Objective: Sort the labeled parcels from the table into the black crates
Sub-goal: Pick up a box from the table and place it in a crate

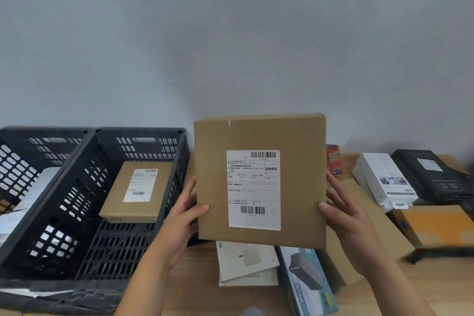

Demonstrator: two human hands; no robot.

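Observation:
I hold a brown cardboard parcel up over the table, its white shipping label facing me. My left hand grips its left edge, thumb on the front. My right hand grips the right edge the same way. Left of the parcel stands a black crate with a flat brown labeled parcel lying inside. A second black crate sits at the far left and holds a grey-white bag.
Under and right of the held parcel, the wooden table carries a white box, a blue-white box, flat brown cartons, a white carton, a black box, an orange box and a small red box. A pale wall stands behind.

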